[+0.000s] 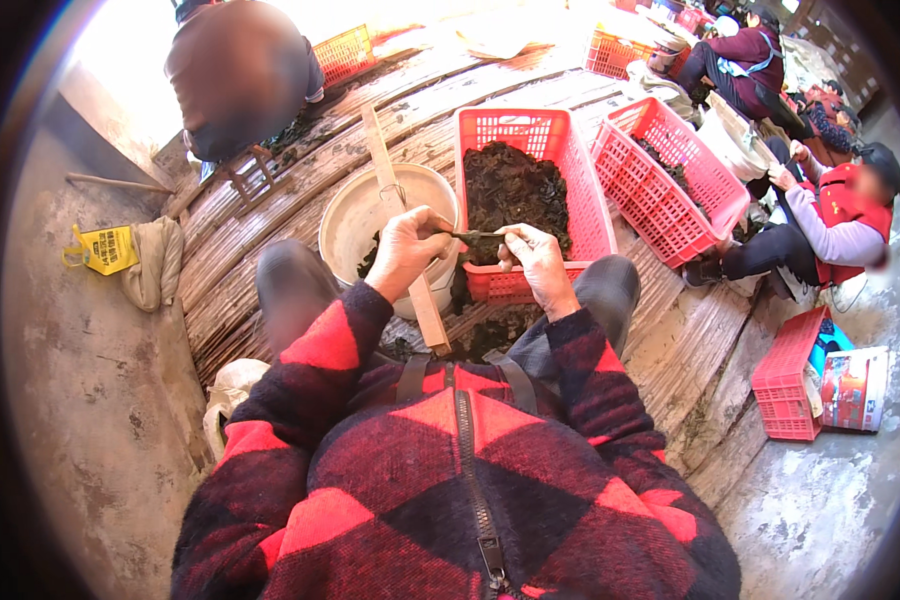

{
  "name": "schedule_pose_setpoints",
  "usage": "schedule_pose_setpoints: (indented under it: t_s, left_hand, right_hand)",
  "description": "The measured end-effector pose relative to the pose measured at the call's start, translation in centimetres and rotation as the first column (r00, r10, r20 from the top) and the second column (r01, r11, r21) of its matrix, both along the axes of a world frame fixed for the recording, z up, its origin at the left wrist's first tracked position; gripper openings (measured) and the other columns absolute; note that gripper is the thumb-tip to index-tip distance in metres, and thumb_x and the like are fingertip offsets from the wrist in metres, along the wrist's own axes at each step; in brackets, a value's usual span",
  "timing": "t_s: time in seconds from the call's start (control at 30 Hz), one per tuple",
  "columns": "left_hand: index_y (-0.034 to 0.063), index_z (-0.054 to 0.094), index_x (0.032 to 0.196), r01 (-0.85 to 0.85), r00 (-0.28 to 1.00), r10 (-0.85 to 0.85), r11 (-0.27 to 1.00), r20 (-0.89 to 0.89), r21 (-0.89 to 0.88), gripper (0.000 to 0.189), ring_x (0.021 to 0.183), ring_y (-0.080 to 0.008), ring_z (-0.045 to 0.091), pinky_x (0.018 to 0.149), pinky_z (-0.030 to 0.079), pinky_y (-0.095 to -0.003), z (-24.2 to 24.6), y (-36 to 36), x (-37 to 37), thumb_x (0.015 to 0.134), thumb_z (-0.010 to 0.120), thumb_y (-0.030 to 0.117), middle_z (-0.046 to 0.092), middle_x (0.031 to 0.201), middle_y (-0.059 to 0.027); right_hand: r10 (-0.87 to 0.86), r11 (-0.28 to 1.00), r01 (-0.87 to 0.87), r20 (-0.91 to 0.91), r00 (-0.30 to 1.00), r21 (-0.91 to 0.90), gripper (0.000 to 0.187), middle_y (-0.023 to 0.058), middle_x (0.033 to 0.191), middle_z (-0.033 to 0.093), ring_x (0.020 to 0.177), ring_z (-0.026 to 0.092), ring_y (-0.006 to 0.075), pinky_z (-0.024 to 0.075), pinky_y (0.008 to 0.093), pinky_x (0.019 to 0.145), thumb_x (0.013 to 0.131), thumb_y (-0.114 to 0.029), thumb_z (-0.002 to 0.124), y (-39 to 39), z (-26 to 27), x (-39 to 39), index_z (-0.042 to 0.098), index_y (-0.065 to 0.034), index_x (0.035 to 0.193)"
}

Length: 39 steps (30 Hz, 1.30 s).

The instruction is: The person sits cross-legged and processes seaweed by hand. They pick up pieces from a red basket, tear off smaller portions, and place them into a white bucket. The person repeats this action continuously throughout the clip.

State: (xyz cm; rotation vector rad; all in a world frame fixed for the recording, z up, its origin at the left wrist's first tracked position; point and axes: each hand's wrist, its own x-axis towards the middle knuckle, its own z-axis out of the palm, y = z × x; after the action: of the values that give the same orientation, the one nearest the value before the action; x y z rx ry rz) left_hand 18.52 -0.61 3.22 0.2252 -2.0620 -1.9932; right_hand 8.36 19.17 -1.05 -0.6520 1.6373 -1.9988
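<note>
My left hand and my right hand pinch the two ends of a dark strip of what looks like seaweed, stretched between them. Beneath my left hand is a round white bucket with some dark pieces inside. A narrow wooden board lies across that bucket. Beyond my right hand stands a red plastic crate, partly filled with a dark, wet, leafy heap.
A second red crate with dark leafy matter stands to the right, near a seated person. Another person sits at upper left. A yellow bag lies left; a crate and a printed bucket stand at lower right.
</note>
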Motion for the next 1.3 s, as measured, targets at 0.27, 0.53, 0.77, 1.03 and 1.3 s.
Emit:
schedule_pose_setpoints:
  t_s: [0.27,0.53,0.77,1.03,1.3]
  left_hand:
    - [0.0005,0.059,0.090,-0.219,0.970,0.236,0.948,0.050,-0.232,0.014,0.067,-0.0076,0.059,0.062,0.048,-0.0221,-2.9,-7.6,2.0,0.078,0.060,-0.006,0.063,0.080,-0.0026]
    - [0.0037,0.066,0.096,-0.310,0.915,0.401,0.619,-0.048,-0.722,0.021,0.096,-0.0294,0.063,0.086,0.048,-0.0344,-7.2,-12.2,1.4,0.076,0.063,0.007,0.064,0.100,-0.0127]
    - [0.0013,0.066,0.099,-0.350,0.915,0.395,0.879,0.082,-0.324,0.019,0.087,-0.0169,0.066,0.076,0.051,-0.0275,-8.8,-12.3,1.0,0.080,0.064,0.001,0.066,0.095,-0.0084]
    - [0.0017,0.067,0.097,-0.286,0.938,0.326,0.920,0.120,-0.269,0.015,0.074,-0.0080,0.060,0.071,0.049,-0.0240,-8.7,-11.7,0.6,0.082,0.064,0.002,0.066,0.084,-0.0031]
    - [0.0027,0.054,0.130,0.006,0.964,-0.138,0.866,-0.226,-0.500,0.053,0.112,-0.0223,0.059,0.097,0.046,-0.0354,-2.4,-4.1,-7.2,0.083,0.070,0.021,0.063,0.118,-0.0139]
  right_hand:
    - [-0.281,0.957,0.281,-0.015,0.960,0.064,0.016,0.0047,0.082,0.064,0.066,0.059,0.0095,0.0491,0.0219,0.065,0.094,-0.005,0.052,3.0,-1.9,-1.9,0.064,0.0009,0.102]
    - [-0.002,0.856,0.111,-0.211,0.977,0.505,0.019,0.0096,0.088,0.068,0.077,0.065,0.0154,0.0526,0.0265,0.072,0.089,-0.010,0.061,1.6,-5.7,-6.8,0.065,0.0040,0.101]
    - [0.465,0.662,-0.298,-0.065,0.883,0.688,0.044,0.0215,0.107,0.067,0.096,0.066,0.0341,0.0507,0.0402,0.086,0.081,-0.030,0.070,-7.6,-12.1,-7.7,0.063,0.0033,0.109]
    - [0.476,0.759,-0.165,-0.364,0.801,0.629,0.017,0.0120,0.077,0.064,0.074,0.065,0.0236,0.0490,0.0351,0.067,0.086,-0.018,0.062,-5.4,-7.3,-8.7,0.064,-0.0009,0.086]
    - [0.478,0.776,-0.373,-0.090,0.874,0.508,0.021,0.0004,0.075,0.063,0.054,0.050,0.0047,0.0401,0.0204,0.052,0.097,-0.022,0.053,-3.3,6.4,-10.8,0.059,-0.0053,0.086]
